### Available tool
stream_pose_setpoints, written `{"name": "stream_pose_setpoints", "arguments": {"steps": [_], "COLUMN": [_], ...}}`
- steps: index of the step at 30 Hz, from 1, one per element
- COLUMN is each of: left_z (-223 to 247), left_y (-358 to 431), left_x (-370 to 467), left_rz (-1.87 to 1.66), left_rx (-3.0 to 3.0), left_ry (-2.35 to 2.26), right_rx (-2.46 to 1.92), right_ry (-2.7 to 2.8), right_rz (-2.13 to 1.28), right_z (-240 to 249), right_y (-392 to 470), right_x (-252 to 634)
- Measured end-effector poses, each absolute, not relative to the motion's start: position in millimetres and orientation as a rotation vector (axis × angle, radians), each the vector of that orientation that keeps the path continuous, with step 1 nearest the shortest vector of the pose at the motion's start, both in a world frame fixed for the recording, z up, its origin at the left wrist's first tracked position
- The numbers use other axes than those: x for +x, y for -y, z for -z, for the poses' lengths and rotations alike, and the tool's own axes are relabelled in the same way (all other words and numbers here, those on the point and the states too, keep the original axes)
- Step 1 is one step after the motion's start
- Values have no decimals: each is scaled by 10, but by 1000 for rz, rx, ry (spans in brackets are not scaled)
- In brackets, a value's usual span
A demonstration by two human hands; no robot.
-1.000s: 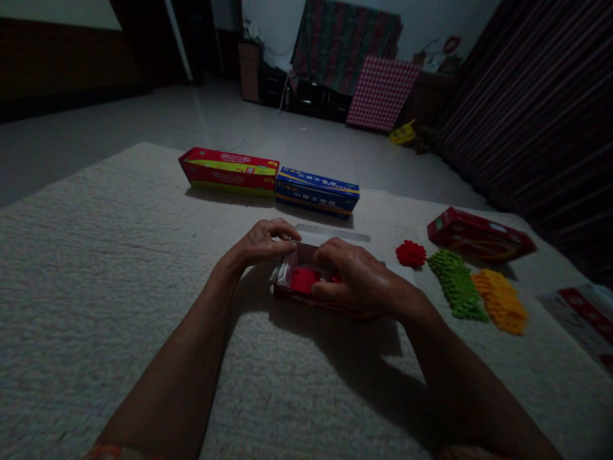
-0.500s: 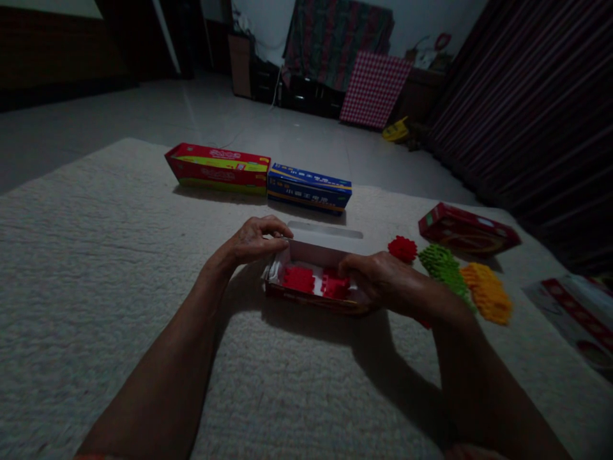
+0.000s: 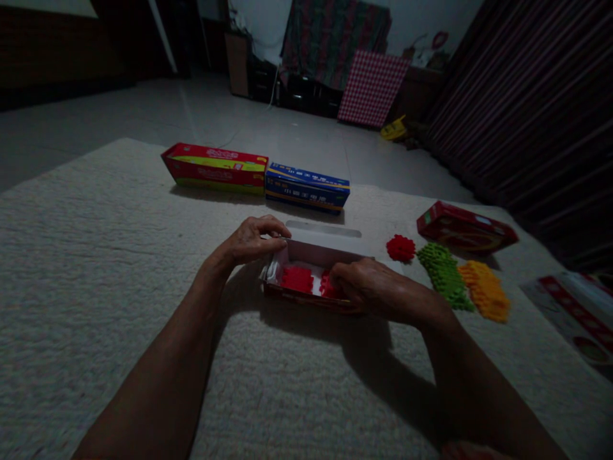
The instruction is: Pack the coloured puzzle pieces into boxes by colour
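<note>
I have the left hand (image 3: 251, 241) at the back left corner of the open box (image 3: 316, 252), thumb and forefinger looking pinched on its rim. The box sits near the middle of the frame, its pale flap (image 3: 323, 229) lying back on the far side. The right hand (image 3: 383, 287) comes over the box's right end, fingers curled down inside against a red piece (image 3: 327, 285); from here I cannot tell whether they grip it or only press on it.

As for how far things stand, I count two red clumps in view inside, the second red clump (image 3: 297, 279) lying at the left end with a pale gap between them. My right hand hides the rest of that end. Outside, right of centre, lie a red disc-like piece (image 3: 401, 248), a green stack (image 3: 443, 275) and an orange stack (image 3: 486, 291), the last two side by side.

For room, I judge the widest run of mat (image 3: 119, 268) to be at the left and bottom of the frame. Above the box, a red-and-yellow box (image 3: 218, 169) and a blue box (image 3: 307, 188) stand end to end near the mat's far edge. On the right I'd move more tightly: the stacks, a dark red box (image 3: 464, 228) behind them and a red-and-white package (image 3: 575, 313) at the frame's edge crowd that side.
</note>
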State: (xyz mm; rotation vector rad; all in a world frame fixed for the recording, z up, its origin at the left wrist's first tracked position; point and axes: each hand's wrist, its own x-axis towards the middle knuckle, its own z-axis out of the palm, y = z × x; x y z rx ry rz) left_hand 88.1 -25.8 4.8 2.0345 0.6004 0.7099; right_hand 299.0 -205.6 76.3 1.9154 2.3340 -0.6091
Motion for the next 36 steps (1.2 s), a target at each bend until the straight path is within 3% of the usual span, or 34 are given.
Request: {"name": "stream_pose_setpoints", "arguments": {"steps": [9, 12, 16, 21, 36], "left_z": [-78, -68, -86, -95, -93], "left_y": [261, 246, 264, 280, 286], "left_x": [880, 872, 859, 854, 864], "left_rz": [-676, -682, -649, -654, -669], "left_rx": [2069, 2080, 2082, 2060, 2063], "left_ry": [-626, -630, -678, -690, -700], "right_rx": [2201, 2564, 2959, 2847, 2759], "right_ry": [-2516, -2561, -2119, -1736, -1766], "right_rz": [573, 294, -81, 36, 13], "right_z": [-863, -855, -718, -419, -206], "right_y": [2224, 2272, 2302, 2327, 2147], "right_x": [3172, 3563, 4217, 4602, 4599]}}
